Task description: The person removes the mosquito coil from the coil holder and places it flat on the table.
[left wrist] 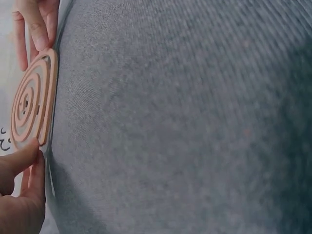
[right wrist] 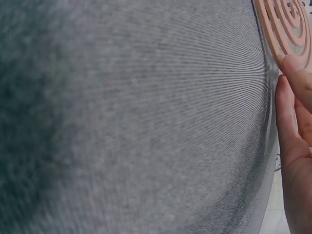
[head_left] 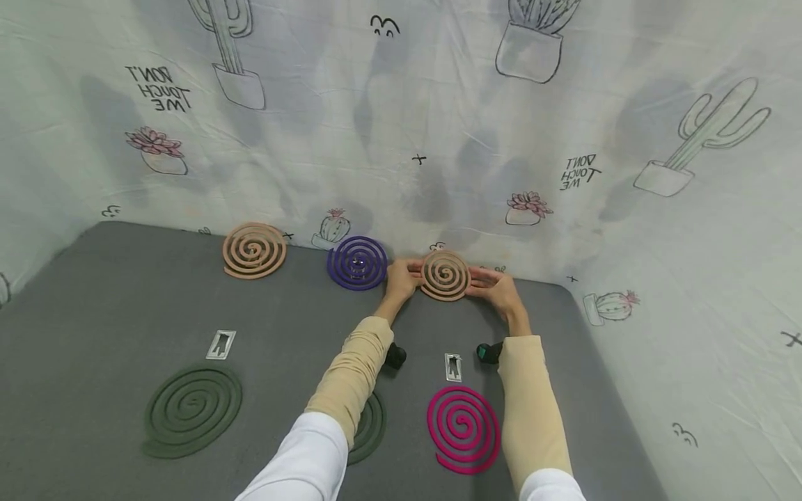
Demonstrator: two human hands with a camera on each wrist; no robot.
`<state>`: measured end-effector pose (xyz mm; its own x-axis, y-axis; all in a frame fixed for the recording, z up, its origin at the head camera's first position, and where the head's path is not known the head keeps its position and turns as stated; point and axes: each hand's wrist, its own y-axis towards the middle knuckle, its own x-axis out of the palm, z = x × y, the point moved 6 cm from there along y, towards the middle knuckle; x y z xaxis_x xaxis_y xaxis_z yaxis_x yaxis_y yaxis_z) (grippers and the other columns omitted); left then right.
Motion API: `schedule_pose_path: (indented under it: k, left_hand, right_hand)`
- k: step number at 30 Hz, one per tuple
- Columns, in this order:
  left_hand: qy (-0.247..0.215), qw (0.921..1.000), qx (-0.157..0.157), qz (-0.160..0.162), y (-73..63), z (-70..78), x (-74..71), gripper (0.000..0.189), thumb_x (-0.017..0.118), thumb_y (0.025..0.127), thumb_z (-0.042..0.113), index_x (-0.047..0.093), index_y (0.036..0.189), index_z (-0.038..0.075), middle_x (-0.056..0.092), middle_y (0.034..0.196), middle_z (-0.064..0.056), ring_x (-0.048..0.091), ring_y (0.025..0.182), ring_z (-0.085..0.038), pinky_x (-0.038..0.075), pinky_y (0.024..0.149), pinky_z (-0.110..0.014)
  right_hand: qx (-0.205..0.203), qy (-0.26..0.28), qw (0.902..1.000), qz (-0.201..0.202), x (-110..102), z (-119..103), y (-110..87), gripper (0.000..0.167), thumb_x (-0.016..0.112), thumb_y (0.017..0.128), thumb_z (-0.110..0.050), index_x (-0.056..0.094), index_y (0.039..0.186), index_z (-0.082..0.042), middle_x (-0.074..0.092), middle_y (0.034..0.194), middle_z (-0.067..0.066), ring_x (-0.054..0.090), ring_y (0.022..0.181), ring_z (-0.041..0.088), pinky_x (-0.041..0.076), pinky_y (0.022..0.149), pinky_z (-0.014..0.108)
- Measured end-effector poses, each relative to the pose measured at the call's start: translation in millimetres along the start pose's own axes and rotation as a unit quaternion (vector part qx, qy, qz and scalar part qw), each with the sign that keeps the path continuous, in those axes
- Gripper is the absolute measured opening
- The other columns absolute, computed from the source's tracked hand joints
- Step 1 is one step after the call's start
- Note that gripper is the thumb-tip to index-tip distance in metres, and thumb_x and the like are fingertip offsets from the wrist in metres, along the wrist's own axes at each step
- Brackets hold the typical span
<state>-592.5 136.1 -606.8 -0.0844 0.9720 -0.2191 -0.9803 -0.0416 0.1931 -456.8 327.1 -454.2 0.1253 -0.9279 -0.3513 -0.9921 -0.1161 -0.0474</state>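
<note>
A tan spiral mosquito coil (head_left: 445,275) is held up near the back edge of the grey surface, its flat face toward me. My left hand (head_left: 401,280) pinches its left edge between thumb and fingers. On the opposite edge, my right hand (head_left: 501,292) pinches it the same way. The left wrist view shows both hands at the two ends of the coil (left wrist: 30,134). In the right wrist view, the right thumb presses the coil's rim (right wrist: 273,41). A purple coil (head_left: 358,282) with shiny metal at its centre is just left of my left hand.
An orange coil (head_left: 253,273) is at the back left. Nearer lie a pink coil (head_left: 464,420), a dark green coil (head_left: 193,403) and another green coil (head_left: 376,428) partly behind my left arm. Two small metal stands (head_left: 221,345) lie flat. Patterned cloth (head_left: 426,104) rises behind.
</note>
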Motion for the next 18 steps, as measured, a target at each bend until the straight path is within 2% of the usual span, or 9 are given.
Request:
schedule_pose_path:
  k: [2, 6, 8, 10, 13, 14, 15, 17, 18]
  left_hand:
    - [-0.023, 0.9993, 0.03, -0.005, 16.3, -26.9, 6.6, 0.054, 0.09, 0.058, 0.004, 0.073, 0.104, 0.027, 0.072, 0.089, 0.005, 0.068, 0.071, -0.003, 0.056, 0.059, -0.016]
    - [-0.024, 0.9991, 0.03, -0.018, 23.7, -32.8, 6.0, 0.053, 0.09, 0.059, 0.01, 0.072, 0.105, 0.029, 0.071, 0.091, 0.008, 0.068, 0.072, -0.001, 0.056, 0.062, -0.016]
    - [-0.016, 0.9992, 0.031, -0.021, 16.3, -16.8, 0.8, 0.053, 0.089, 0.06, 0.005, 0.073, 0.108, 0.019, 0.073, 0.093, 0.0, 0.07, 0.073, -0.007, 0.057, 0.061, -0.018]
    - [0.003, 0.9993, 0.014, -0.035, -4.8, 19.1, -11.9, 0.052, 0.086, 0.064, 0.001, 0.071, 0.112, 0.011, 0.073, 0.099, -0.006, 0.072, 0.079, -0.013, 0.058, 0.066, -0.022]
    - [0.007, 0.9987, 0.041, -0.031, -24.6, 55.3, -25.6, 0.046, 0.085, 0.064, 0.0, 0.071, 0.108, 0.003, 0.073, 0.095, -0.009, 0.071, 0.075, -0.012, 0.057, 0.062, -0.02]
    - [-0.007, 0.9977, 0.057, -0.036, -29.7, 64.1, -29.8, 0.045, 0.086, 0.064, 0.007, 0.073, 0.107, 0.007, 0.074, 0.092, -0.004, 0.07, 0.072, -0.007, 0.056, 0.061, -0.017]
    - [-0.001, 0.9977, 0.057, -0.038, -32.8, 70.2, -32.1, 0.044, 0.086, 0.065, 0.009, 0.073, 0.106, 0.007, 0.074, 0.091, -0.004, 0.07, 0.072, -0.006, 0.056, 0.061, -0.017]
    - [-0.009, 0.9965, 0.073, -0.039, -26.6, 63.2, -30.2, 0.043, 0.088, 0.062, 0.013, 0.074, 0.103, 0.009, 0.074, 0.087, -0.001, 0.069, 0.067, -0.003, 0.055, 0.057, -0.014]
    - [-0.003, 0.9971, 0.056, -0.051, -27.6, 66.5, -31.3, 0.044, 0.087, 0.063, 0.014, 0.074, 0.105, 0.01, 0.074, 0.09, -0.001, 0.07, 0.07, -0.005, 0.056, 0.06, -0.016]
  right_hand:
    - [-0.003, -0.004, 1.0, 0.005, 1, -3, 0.6, 0.054, 0.07, 0.08, 0.005, 0.053, 0.132, 0.003, 0.052, 0.135, 0.023, 0.062, 0.093, 0.001, 0.053, 0.08, 0.014]
    - [-0.01, -0.012, 0.9998, 0.011, 1, -8, 1.1, 0.053, 0.07, 0.08, 0.006, 0.054, 0.13, 0.005, 0.052, 0.134, 0.026, 0.061, 0.092, 0.001, 0.052, 0.077, 0.012]
    - [-0.007, -0.008, 0.9999, 0.012, 0, -8, 0.9, 0.053, 0.071, 0.079, 0.006, 0.054, 0.13, 0.006, 0.052, 0.133, 0.026, 0.061, 0.093, 0.003, 0.052, 0.076, 0.011]
    - [-0.006, -0.009, 0.9999, 0.01, 0, -8, 0.2, 0.054, 0.071, 0.079, 0.006, 0.054, 0.13, 0.006, 0.052, 0.134, 0.025, 0.062, 0.099, 0.008, 0.052, 0.076, 0.011]
    - [-0.002, -0.016, 0.9999, 0.007, -1, -7, -1.5, 0.055, 0.072, 0.079, 0.004, 0.053, 0.131, 0.004, 0.05, 0.137, 0.023, 0.059, 0.111, 0.02, 0.051, 0.075, 0.011]
    - [0.0, -0.017, 0.9998, 0.006, -2, -8, -2.2, 0.055, 0.072, 0.079, 0.004, 0.053, 0.132, 0.003, 0.05, 0.138, 0.022, 0.058, 0.114, 0.023, 0.051, 0.075, 0.012]
    - [0.002, -0.02, 0.9998, 0.006, -2, -8, -3.1, 0.056, 0.072, 0.08, 0.003, 0.054, 0.132, 0.002, 0.05, 0.138, 0.021, 0.056, 0.117, 0.026, 0.051, 0.076, 0.012]
    - [0.004, -0.024, 0.9997, 0.004, -2, -9, -4.6, 0.056, 0.072, 0.08, 0.002, 0.053, 0.133, 0.001, 0.049, 0.139, 0.021, 0.055, 0.118, 0.027, 0.051, 0.078, 0.013]
    - [0.004, -0.026, 0.9997, 0.001, -2, -9, -5.2, 0.057, 0.072, 0.08, 0.001, 0.053, 0.133, 0.001, 0.048, 0.14, 0.021, 0.055, 0.118, 0.026, 0.051, 0.079, 0.014]
